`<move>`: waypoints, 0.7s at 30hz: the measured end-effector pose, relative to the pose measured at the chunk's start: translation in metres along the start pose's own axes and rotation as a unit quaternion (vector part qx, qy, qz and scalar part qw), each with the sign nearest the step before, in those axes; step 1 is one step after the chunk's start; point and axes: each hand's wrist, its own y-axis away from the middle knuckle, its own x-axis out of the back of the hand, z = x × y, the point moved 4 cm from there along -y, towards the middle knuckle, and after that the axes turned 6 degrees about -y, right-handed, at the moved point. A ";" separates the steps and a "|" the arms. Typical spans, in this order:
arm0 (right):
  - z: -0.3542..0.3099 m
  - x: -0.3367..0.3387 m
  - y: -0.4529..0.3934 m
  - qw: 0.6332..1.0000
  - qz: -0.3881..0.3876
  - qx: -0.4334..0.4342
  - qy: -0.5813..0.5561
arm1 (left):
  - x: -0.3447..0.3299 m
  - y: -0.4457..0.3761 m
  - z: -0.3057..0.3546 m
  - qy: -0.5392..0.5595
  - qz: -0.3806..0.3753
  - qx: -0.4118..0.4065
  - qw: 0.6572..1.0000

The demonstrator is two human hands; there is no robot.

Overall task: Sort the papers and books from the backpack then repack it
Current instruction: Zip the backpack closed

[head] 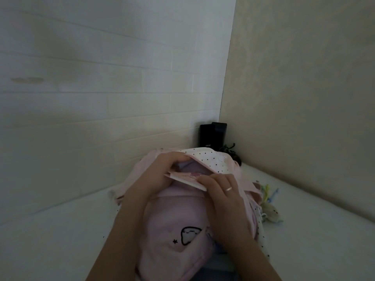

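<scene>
Head view
Backpack: the pink backpack (178,226) lies on its back on the white table (60,236), its mouth turned away from the person toward the corner, which leaves the opening easy to reach from above.
Flap: the dotted lining flap (211,160) is folded back and up, so the main pocket stays open.
Left hand: the left hand (160,175) curls its fingers over the rim of the opening and round the near end of the booklet, seemingly to hold the mouth wide.
Right hand: the right hand (221,191), 1 ring on a finger, pinches the other end of the booklet with curled fingertips.
Booklet: a thin pink and white booklet (185,178) sits across the mouth of the backpack, half in and half out; whether it is going in or coming out cannot be told.
Beside the bag: small coloured trinkets (267,194) lie just right of it.
Corner: 2 dark boxes (213,134) stand against the walls, with a tangle of black cord (229,148) next to them.
Room: dim light, a pale tiled wall (101,78) on the left, a plain beige wall (304,88) on the right.
</scene>
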 end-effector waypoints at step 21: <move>0.016 -0.065 -0.065 0.932 -0.339 -0.095 0.084 | 0.028 -0.007 0.023 -0.136 0.077 -0.094 0.983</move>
